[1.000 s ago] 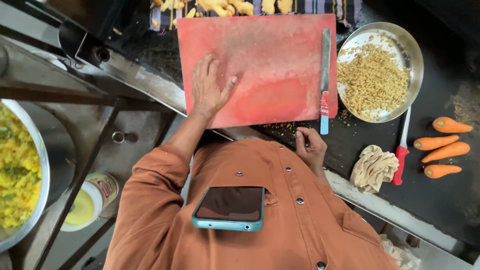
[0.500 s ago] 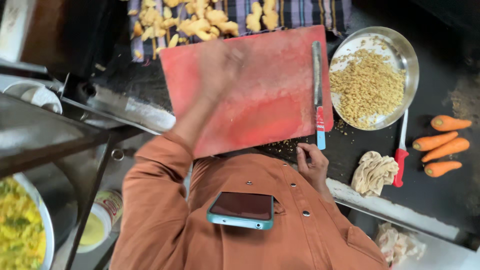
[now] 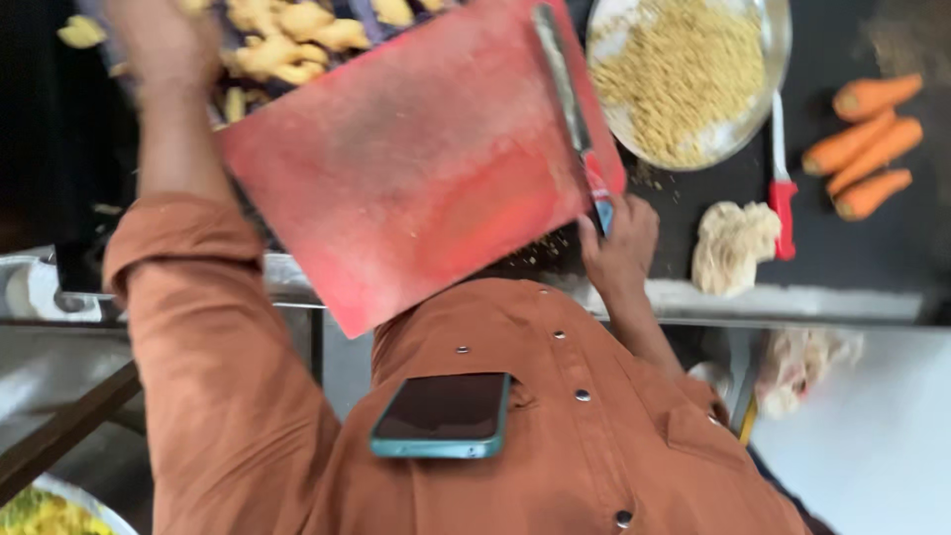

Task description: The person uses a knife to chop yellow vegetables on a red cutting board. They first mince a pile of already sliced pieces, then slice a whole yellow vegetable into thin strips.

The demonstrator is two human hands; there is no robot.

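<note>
- I see a matt red plastic board (image 3: pixel 426 168), scuffed.
- Knife (image 3: pixel 573 109): dull metal blade, glossy plastic handle.
- Bowl (image 3: pixel 773 59): shiny metal.
- Shirt (image 3: pixel 555 436): soft cloth.
- Phone (image 3: pixel 443 414): glossy glass face.

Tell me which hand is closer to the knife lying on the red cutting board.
Right. The right hand is at the near end of the knife, beside its handle. The left hand is raised past the far left corner of the red cutting board, well away.
</note>
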